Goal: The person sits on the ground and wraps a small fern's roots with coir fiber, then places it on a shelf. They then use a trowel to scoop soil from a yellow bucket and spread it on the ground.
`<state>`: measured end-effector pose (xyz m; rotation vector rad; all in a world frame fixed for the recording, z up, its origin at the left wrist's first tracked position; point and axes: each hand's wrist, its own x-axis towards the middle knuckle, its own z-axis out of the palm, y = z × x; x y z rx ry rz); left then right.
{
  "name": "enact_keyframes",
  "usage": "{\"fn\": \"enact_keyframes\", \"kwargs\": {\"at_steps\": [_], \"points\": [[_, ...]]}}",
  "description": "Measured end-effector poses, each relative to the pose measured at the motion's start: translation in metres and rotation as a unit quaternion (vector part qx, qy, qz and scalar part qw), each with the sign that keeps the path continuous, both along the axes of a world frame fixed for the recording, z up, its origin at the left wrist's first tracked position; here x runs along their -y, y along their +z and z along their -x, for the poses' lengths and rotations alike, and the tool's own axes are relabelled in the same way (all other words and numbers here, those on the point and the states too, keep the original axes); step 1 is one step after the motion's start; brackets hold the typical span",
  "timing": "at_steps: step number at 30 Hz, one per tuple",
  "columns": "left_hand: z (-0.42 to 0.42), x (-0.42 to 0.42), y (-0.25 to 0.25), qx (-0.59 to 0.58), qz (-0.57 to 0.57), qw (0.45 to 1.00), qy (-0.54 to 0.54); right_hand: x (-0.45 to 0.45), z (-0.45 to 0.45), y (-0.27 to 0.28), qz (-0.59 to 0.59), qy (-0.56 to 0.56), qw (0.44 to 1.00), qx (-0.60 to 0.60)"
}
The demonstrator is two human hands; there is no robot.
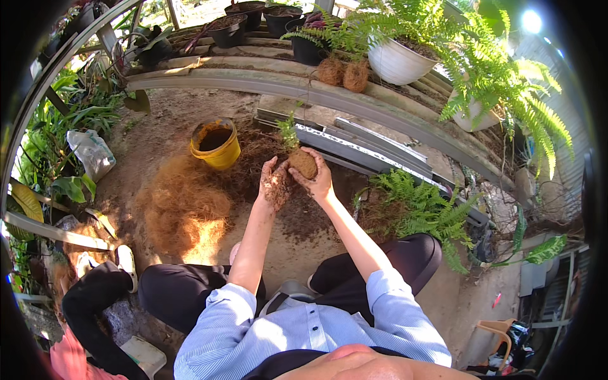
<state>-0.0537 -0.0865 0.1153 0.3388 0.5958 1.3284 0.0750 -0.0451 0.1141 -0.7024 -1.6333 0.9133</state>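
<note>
Between the fingers of my right hand [316, 178] is a rounded brown soil ball [304, 164], held by its sides. A small green plant [287, 131] shows just above the ball; whether it is rooted in it is hard to tell. My left hand [274, 183] is beside the ball on its left, fingers apart and palm caked with dark wet soil. Its thumb side is close to the ball, and contact is unclear. Below both hands, loose dark soil [308, 218] covers the ground. A yellow bucket [227, 154] with dark contents stands beyond my left hand.
Loose coconut fibre [183, 204] is heaped at left. Metal channels [370, 147] lie across the ground, with a fern [422, 204] at right. A slatted bench [266, 71] holds pots and two fibre-wrapped balls [343, 75]. Another person's leg [97, 297] is at lower left.
</note>
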Motion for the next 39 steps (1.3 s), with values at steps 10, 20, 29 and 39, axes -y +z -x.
{"fn": "enact_keyframes", "kwargs": {"at_steps": [10, 20, 29, 39], "points": [[-0.003, -0.003, 0.012, 0.121, -0.123, 0.985, -0.012, 0.025, 0.012, 0.016, -0.119, 0.008, 0.983, 0.142], [0.019, -0.005, -0.027, 0.170, -0.058, 0.982, 0.055, 0.041, 0.016, 0.041, -0.208, -0.067, 0.935, 0.278], [0.013, -0.009, -0.056, 0.112, -0.031, 0.983, 0.140, 0.025, 0.030, 0.031, -0.423, -0.006, 0.869, 0.257], [0.030, -0.015, -0.101, 0.119, -0.006, 0.978, 0.171, 0.024, 0.044, 0.010, -0.404, 0.008, 0.871, 0.280]]}}
